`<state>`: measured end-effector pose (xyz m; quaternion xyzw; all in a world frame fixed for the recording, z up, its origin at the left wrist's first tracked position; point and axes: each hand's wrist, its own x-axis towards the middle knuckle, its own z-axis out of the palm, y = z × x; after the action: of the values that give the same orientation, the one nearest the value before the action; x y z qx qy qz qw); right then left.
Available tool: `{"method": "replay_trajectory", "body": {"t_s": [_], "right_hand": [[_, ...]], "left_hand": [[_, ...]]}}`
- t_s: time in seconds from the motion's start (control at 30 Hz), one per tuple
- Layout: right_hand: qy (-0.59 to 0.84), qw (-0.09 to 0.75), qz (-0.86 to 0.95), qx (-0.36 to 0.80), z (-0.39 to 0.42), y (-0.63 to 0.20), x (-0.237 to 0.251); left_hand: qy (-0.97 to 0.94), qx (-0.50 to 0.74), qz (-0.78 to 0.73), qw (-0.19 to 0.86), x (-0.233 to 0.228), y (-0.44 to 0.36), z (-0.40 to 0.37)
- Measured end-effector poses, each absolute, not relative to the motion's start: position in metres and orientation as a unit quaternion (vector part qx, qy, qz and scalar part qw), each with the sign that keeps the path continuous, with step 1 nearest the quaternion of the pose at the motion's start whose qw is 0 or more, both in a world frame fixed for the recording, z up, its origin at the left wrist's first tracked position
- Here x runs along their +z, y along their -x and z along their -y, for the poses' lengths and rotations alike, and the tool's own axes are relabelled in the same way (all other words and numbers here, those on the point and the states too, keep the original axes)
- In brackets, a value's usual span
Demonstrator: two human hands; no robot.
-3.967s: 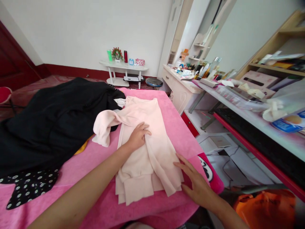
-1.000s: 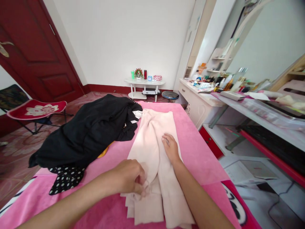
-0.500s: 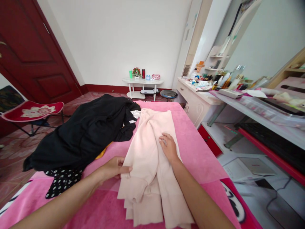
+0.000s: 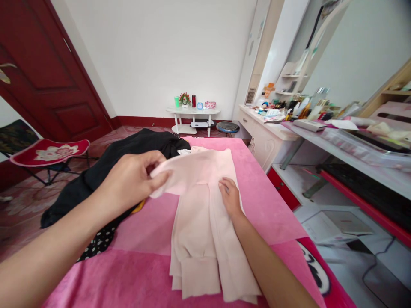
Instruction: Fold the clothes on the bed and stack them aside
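My left hand (image 4: 128, 182) is raised above the bench (image 4: 257, 179), its grip pinching one edge of the pale pink sweater (image 4: 201, 222) between thumb and fingers, so that part hangs lifted off the rest. My right hand (image 4: 229, 197) lies flat on the sweater's middle, fingers spread and pressing it down. The sweater stretches lengthwise along the pink towel (image 4: 144, 265) that covers the bench, hem nearest me. Just left of it sits a heap of black clothes (image 4: 128, 149), with a polka-dot cloth (image 4: 99, 244) poking out below
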<state>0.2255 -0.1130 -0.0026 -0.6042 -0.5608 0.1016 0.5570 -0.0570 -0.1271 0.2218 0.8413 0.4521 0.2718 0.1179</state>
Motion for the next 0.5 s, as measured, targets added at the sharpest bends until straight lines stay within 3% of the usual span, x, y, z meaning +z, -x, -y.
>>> {"method": "replay_trajectory", "body": {"t_s": [0.1, 0.27, 0.4, 0.5], "right_hand": [[0.593, 0.608, 0.508, 0.143, 0.114, -0.227, -0.001], [0.551, 0.704, 0.372, 0.249, 0.115, -0.233, -0.002], [0.541, 0.714, 0.35, 0.274, 0.112, -0.237, -0.005], [0.567, 0.682, 0.385, 0.254, 0.109, -0.236, -0.005]], "left_hand": [[-0.921, 0.141, -0.349, 0.1, 0.219, 0.028, 0.178], [-0.947, -0.035, -0.216, 0.234, 0.154, -0.004, 0.225], [-0.921, 0.02, -0.199, 0.334, 0.121, -0.019, 0.204], [-0.91, 0.159, -0.259, 0.281, 0.104, -0.037, 0.161]]}}
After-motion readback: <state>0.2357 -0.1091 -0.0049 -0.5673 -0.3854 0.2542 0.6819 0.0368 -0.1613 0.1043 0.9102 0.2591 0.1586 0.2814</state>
